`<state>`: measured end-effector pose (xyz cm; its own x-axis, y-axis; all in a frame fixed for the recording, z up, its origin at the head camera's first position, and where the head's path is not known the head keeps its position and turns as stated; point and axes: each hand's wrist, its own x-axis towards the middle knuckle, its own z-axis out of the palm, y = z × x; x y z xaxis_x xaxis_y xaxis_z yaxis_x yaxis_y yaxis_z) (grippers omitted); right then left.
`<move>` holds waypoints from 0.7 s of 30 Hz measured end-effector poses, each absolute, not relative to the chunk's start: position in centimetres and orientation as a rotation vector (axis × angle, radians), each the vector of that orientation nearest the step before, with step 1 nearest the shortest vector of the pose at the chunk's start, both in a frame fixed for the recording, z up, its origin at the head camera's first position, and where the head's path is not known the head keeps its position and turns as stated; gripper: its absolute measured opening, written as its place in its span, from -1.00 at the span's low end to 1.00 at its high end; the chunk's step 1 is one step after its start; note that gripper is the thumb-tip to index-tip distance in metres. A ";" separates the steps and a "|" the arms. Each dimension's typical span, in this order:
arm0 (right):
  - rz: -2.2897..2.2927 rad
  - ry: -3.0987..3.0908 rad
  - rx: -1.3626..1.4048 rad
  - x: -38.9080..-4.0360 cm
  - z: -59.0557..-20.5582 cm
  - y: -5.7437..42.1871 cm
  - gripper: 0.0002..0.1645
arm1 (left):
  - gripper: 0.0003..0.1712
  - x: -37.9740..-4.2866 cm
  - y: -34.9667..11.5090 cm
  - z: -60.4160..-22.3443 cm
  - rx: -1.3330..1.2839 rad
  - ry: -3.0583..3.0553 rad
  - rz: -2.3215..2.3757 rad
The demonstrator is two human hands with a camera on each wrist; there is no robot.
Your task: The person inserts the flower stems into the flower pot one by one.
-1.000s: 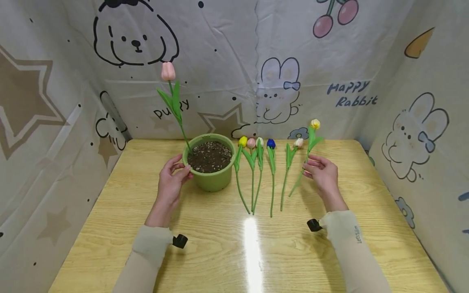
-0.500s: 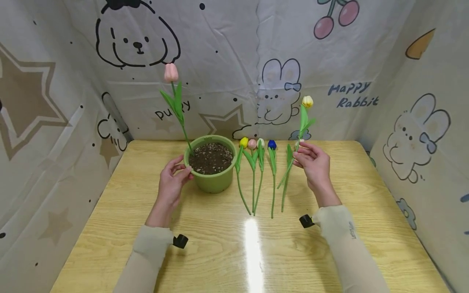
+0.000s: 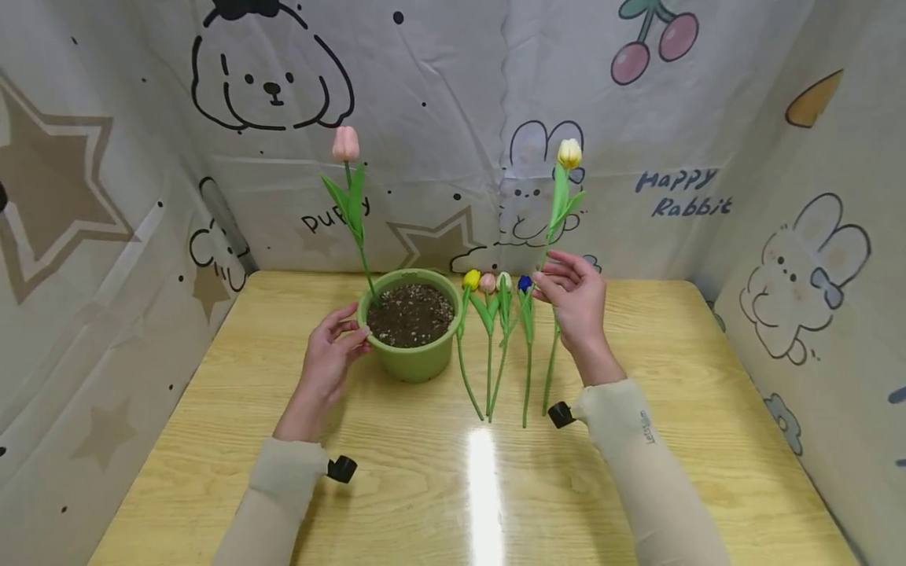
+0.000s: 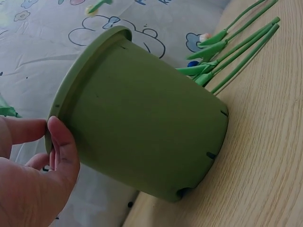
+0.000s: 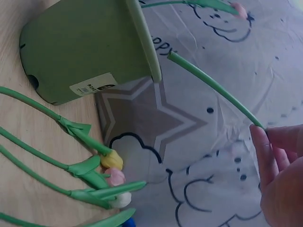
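My left hand [image 3: 328,354] pinches the rim of a green flowerpot [image 3: 415,365] between thumb and fingers, seen closely in the left wrist view. Dark soil [image 3: 410,314] fills the pot, and a pink tulip [image 3: 346,145] stands in it at the left edge, leaning slightly left. Raised above the table, a pale yellow tulip [image 3: 569,153] is held by its stem in my right hand [image 3: 576,303]. In the right wrist view the bare lower end of its stem [image 5: 213,85] points toward the pot, apart from the rim.
Right of the pot, tulips lie on the wooden table [image 3: 410,487]: a yellow one [image 3: 472,279], a pink one [image 3: 487,283], a white one [image 3: 504,281] and a blue one [image 3: 524,284]. Another stem [image 3: 550,377] lies partly behind my right hand. Printed cloth [image 3: 439,94] encloses the table's back and sides.
My right hand has lifted the pale yellow tulip and carried it left toward the pot, passing over the rightmost lying tulip. The left hand keeps its hold on the rim.
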<state>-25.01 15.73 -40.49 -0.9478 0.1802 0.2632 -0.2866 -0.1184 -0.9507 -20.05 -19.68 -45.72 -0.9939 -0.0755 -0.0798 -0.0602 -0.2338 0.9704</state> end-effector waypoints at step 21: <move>2.074 -1.740 0.323 -26.0 -39.1 11.8 -0.52 | -0.38 -20.8 -19.9 -46.1 0.137 -1.877 -2.516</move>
